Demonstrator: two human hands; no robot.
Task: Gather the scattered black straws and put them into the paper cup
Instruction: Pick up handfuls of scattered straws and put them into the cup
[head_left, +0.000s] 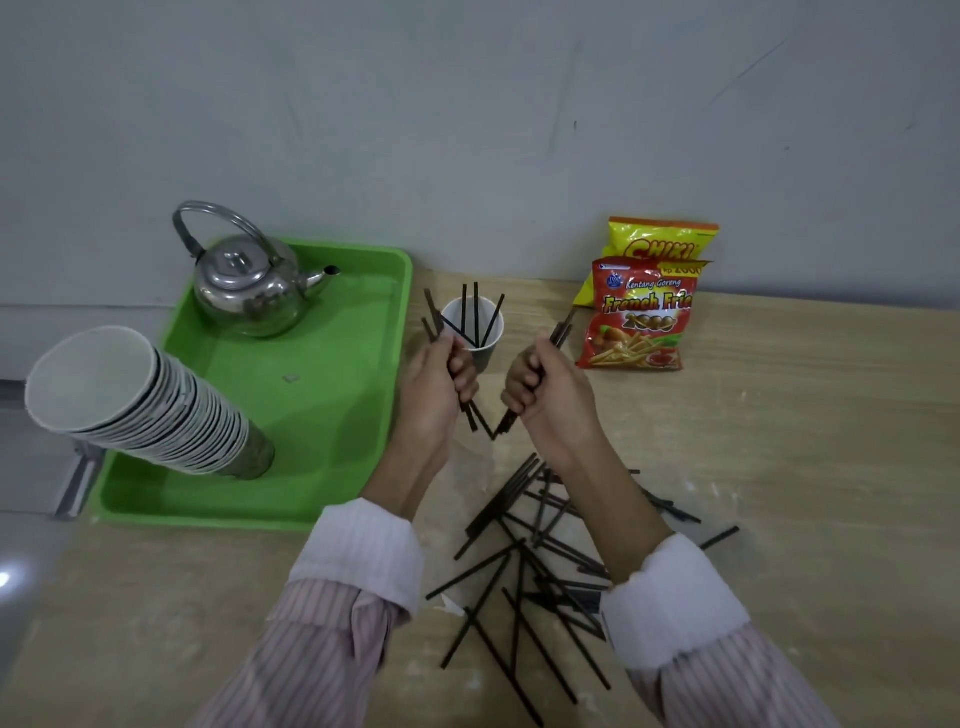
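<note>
Black straws (501, 499) mostly lie scattered on the tabletop (805, 441) near me, and a few stand in the paper cup (488, 356). My left hand (441, 379) and right hand (545, 389) each have fingers (519, 387) curled round a small bundle. I judge a clumsy drop could tip the cup. The green tray (332, 415) crowds its left and the snack bag (636, 322) its right.

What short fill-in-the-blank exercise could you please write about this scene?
The shiny metal kettle stands on the ____ plastic tray.
The left hand and the right hand each grip thin black ____.
The red French-fries snack packet stands in front of a ____ snack packet.
Missing words: green; straws; yellow.
</note>
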